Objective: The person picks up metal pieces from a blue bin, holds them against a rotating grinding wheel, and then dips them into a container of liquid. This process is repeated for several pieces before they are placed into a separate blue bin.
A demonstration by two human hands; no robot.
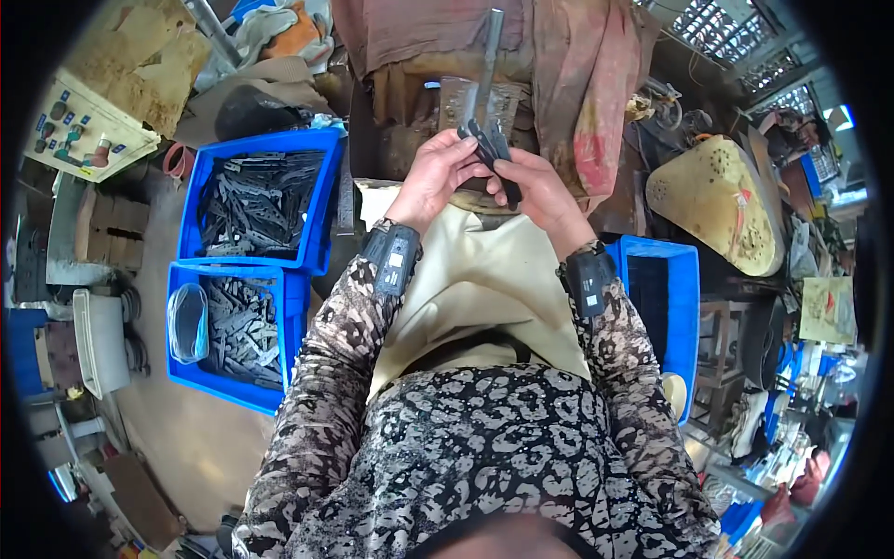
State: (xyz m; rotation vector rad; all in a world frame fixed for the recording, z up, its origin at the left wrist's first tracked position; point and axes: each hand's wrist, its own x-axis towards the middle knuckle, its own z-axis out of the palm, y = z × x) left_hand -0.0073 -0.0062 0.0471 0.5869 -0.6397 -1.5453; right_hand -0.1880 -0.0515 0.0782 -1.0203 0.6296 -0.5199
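Observation:
My left hand and my right hand are close together at the top middle, over my lap. Between their fingertips are dark, flat, narrow metal pieces, crossing at a slant. The left thumb and fingers pinch the upper left part. Closed on the right side, the fingers of my right hand grip a piece whose dark end pokes out below. How many pieces there are is hard to tell. Just beyond stands an upright grey metal bar in front of a worn metal plate.
To the left, a blue crate holds many dark flat pieces; a nearer blue crate holds greyer ones and a clear-rimmed container. Another blue crate stands right. Reddish-brown cloth hangs ahead. A control box is far left.

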